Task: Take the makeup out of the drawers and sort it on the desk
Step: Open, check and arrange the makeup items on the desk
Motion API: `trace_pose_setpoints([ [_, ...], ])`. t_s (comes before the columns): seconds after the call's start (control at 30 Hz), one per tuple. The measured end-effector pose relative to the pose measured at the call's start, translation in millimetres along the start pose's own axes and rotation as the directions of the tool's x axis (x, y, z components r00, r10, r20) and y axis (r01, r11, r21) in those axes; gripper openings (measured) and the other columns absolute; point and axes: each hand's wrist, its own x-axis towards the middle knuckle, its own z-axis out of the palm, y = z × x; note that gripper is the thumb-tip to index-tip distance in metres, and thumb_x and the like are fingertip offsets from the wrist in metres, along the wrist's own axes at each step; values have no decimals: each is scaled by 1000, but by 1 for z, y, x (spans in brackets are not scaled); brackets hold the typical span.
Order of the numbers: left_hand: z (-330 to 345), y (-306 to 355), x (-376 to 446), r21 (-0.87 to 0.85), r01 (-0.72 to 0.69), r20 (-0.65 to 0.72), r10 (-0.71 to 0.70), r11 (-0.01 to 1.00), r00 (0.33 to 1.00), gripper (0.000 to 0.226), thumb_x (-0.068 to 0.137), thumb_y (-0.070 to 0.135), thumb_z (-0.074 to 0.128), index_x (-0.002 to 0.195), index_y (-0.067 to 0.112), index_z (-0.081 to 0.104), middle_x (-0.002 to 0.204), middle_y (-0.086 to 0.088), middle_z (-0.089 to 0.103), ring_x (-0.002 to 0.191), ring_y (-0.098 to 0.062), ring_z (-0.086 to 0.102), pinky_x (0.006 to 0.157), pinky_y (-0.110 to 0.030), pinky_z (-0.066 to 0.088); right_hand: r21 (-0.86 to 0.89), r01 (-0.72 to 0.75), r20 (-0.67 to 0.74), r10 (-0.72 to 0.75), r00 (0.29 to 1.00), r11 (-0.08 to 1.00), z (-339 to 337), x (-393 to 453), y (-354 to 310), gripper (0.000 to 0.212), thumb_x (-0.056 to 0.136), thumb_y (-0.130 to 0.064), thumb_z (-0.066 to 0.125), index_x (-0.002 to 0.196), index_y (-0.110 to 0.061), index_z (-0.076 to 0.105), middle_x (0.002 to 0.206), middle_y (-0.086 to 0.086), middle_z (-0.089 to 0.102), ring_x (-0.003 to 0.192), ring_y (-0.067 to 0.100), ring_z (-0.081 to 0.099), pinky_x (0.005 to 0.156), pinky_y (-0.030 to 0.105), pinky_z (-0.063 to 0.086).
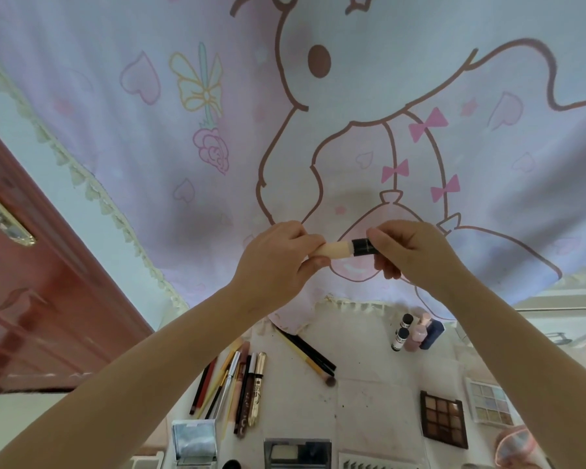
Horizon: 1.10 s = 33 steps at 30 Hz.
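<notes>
Above the desk, both hands grip an unlabelled stick.

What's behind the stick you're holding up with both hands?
Behind the cream stick with its black cap hangs the cartoon-print curtain. The left hand and right hand cover both ends of it, and whatever the curtain hides is unseen.

Pencils left on the desk, palettes right, bottles behind.
</notes>
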Motion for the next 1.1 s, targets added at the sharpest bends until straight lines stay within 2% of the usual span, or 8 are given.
trace_pose_setpoints([
  [0.2,4,-7,-9,19,9,13,-9,1000,1000,31,75,36,57,76,9,71,58,-2,60,47,-13,50,53,-3,20,37,84,60,-86,995,996,6,-3,8,41,80,-1,61,89,-38,48,91,-16,57,81,-6,60,74,9,51],
  [0.33,9,-7,-19,19,-11,-7,11,1000,1000,34,77,37,51,77,8,70,57,-2,58,54,-6,38,54,-2,18,11,-72,167,69,984,997,19,0,9,15,91,-20,46,82,-32,49,72,-8,60,52,-2,57,56,14,49],
  [0.4,13,-10,-25,32,0,-8,0,999,1000,29,75,34,57,77,8,70,58,-3,58,54,-6,37,53,-3,18,-52,-93,191,101,976,994,26,0,12,22,93,-19,44,73,-28,50,62,-5,58,42,-3,52,52,11,45],
  [0.53,22,-16,-40,42,117,173,-123,992,977,28,88,33,55,98,10,66,80,-4,60,68,-10,41,54,-17,30,-27,-60,229,64,971,998,38,-5,22,27,86,-8,56,81,-33,51,77,-5,60,64,8,57,69,18,48],
  [0.7,36,-18,-55,73,273,528,-269,959,806,29,94,34,44,108,12,57,95,-2,56,82,-14,48,76,-25,41,-81,-98,317,119,941,992,64,-8,40,20,84,-7,59,98,-21,57,79,-14,55,68,-3,54,68,5,43],
  [0.87,68,-22,-82,72,433,698,-355,898,621,27,94,33,44,96,9,56,94,-8,60,87,-21,55,78,-29,44,-35,-289,324,284,902,957,96,-15,75,39,87,-8,56,124,-15,48,101,-4,56,89,12,55,75,12,42],
  [1.0,101,-32,-118,203,501,752,-462,841,471,34,94,36,43,103,6,56,105,-9,61,101,-22,56,83,-29,43,-275,-430,268,498,825,860,123,-30,121,26,88,-14,53,114,-9,57,100,3,59,89,16,54,66,12,38],
  [1.1,121,-34,-141,276,547,774,-520,790,361,34,95,33,43,110,4,55,111,-11,60,104,-24,57,82,-29,45,-482,-406,256,568,782,776,140,-44,145,26,89,-23,52,109,-8,59,101,5,61,86,18,54,70,20,39],
])
